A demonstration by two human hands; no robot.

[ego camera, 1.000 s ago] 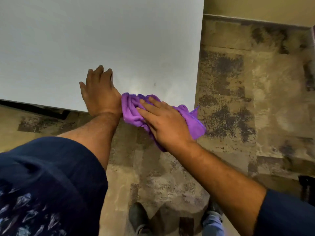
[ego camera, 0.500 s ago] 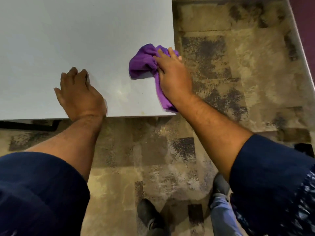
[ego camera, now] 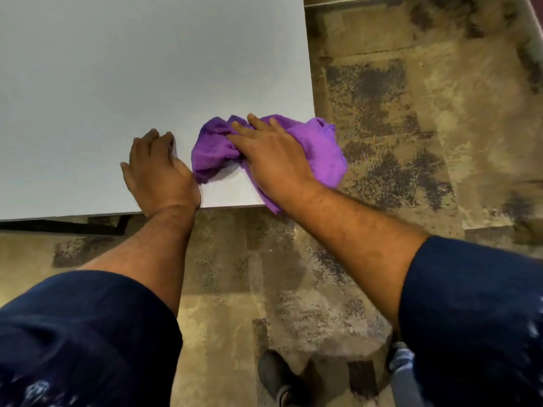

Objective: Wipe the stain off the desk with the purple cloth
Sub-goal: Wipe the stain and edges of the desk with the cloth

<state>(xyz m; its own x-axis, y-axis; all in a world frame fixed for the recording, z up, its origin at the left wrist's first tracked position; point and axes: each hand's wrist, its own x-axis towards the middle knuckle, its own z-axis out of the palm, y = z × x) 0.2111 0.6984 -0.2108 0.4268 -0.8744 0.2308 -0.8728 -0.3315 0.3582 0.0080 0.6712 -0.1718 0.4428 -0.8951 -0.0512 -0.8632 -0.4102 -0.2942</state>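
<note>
The pale bench [ego camera: 117,83] fills the upper left of the frame, its near right corner at centre. On it, left of centre, the left hand [ego camera: 160,174] lies flat, palm down with fingers together, holding nothing and bracing at the near edge. Just to its right, touching or nearly so, the purple cloth [ego camera: 320,145] sits bunched on the bench corner, its right part hanging past the side edge over the patterned floor [ego camera: 411,142]. The right hand [ego camera: 273,160] presses down on the cloth with fingers extended, gathering folds beneath the palm. No stain is visible; it may be under the cloth or already gone. To wipe well, I judge the cloth should be kept flat under the palm, with firm overlapping strokes, and the overhang drawn back onto the bench so it does not slip off.
</note>
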